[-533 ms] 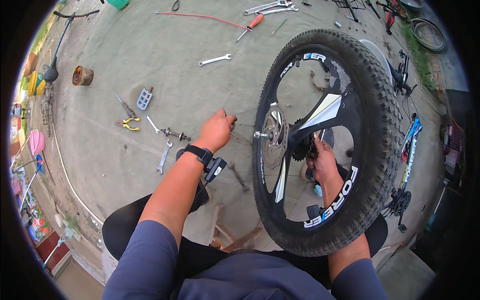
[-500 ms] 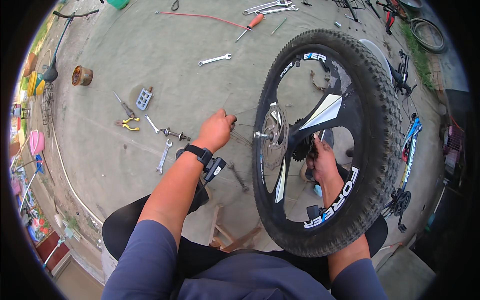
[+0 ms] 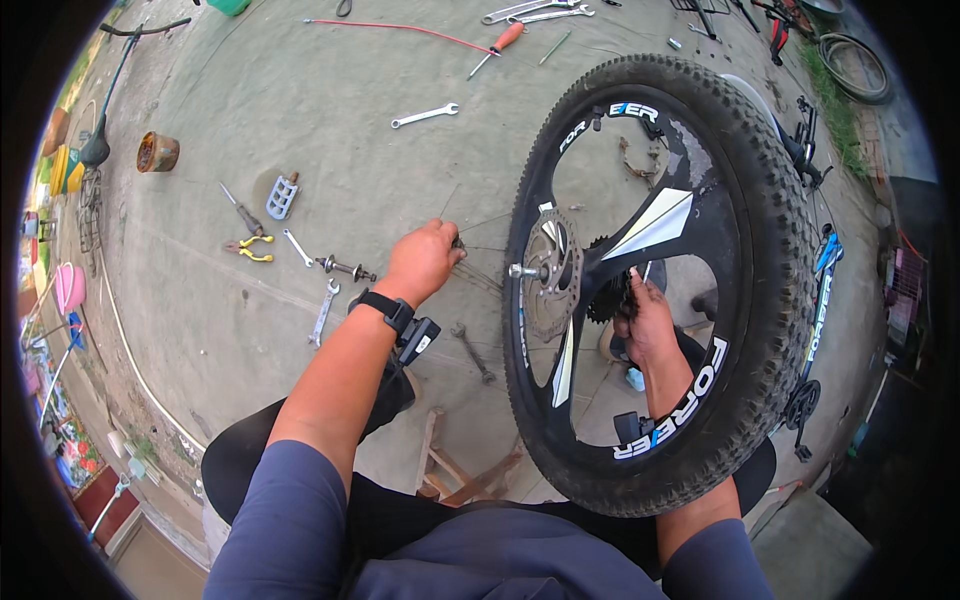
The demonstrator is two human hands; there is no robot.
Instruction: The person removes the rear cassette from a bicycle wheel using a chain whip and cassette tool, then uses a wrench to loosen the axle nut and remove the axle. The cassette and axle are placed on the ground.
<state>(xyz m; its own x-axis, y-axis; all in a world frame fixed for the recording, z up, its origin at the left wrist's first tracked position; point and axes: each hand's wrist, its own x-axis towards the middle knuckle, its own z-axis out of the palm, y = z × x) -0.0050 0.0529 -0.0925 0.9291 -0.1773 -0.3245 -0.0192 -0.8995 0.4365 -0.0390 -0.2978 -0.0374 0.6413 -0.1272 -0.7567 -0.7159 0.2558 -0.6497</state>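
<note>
A bicycle wheel (image 3: 790, 240) with a knobby black tyre and black-and-white spokes stands tilted in front of me on the right. A silver brake disc (image 3: 552, 283) faces left on its hub. Through an opening in the wheel, my right hand (image 3: 650, 322) shows with its fingers closed on the dark sprocket cassette (image 3: 610, 292). My left hand (image 3: 425, 262) is closed left of the wheel, a small dark thing at its fingertips. Several thin wires (image 3: 485, 276) lie or stick out beside it; whether they are held I cannot tell.
Left on the ground are a loose axle hub (image 3: 345, 268), spanners (image 3: 325, 312), yellow-handled pliers (image 3: 252, 248), a screwdriver (image 3: 240, 209), a pedal (image 3: 282, 196) and a rusty tin (image 3: 158, 152). Farther off lie a spanner (image 3: 425, 116) and a red-handled screwdriver (image 3: 508, 40). A bicycle frame (image 3: 822, 300) lies right.
My left hand has shifted slightly left, still closed. The wheel leans a little farther right in the picture, while my right hand keeps its place at the cassette.
</note>
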